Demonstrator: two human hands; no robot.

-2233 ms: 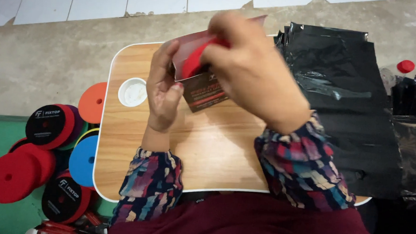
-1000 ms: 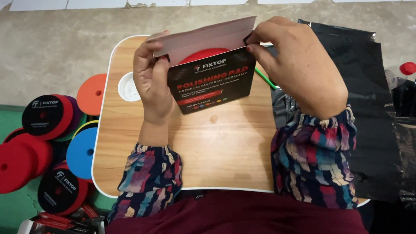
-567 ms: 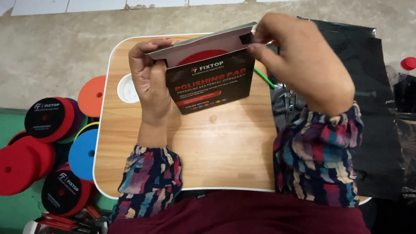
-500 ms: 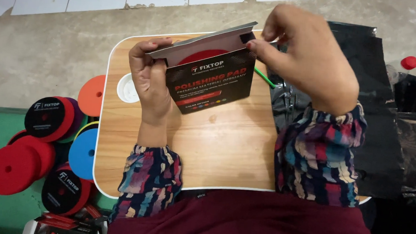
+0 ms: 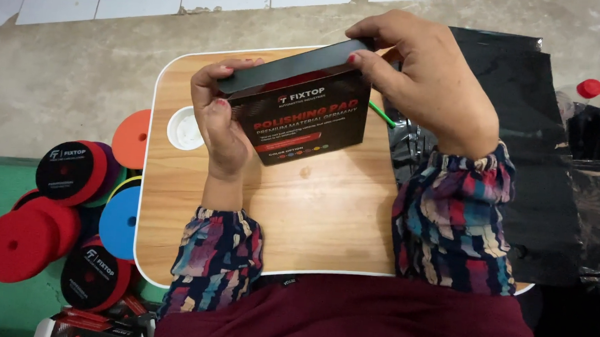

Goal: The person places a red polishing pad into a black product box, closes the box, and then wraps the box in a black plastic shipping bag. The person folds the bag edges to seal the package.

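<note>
Both hands hold a flat black cardboard box [image 5: 309,121] with red lettering above a small wooden lap table [image 5: 311,217]. My left hand [image 5: 220,127] grips the box's left edge, thumb on its top corner. My right hand [image 5: 427,86] pinches the right end of the top flap, which lies almost down over the opening. A sliver of red shows inside under the flap. A thin green stick [image 5: 381,115] pokes out behind the box's right side.
Round foam pads lie on the floor at left: red [image 5: 19,243], blue [image 5: 119,220], orange [image 5: 132,138] and black-faced ones [image 5: 67,173]. The table has a white cup recess [image 5: 186,128]. Black plastic bags [image 5: 553,161] spread on the right, with a red cap [image 5: 589,88].
The raised flap of the box has been pressed down over the red pad inside. The box stays held above the table in both hands.
</note>
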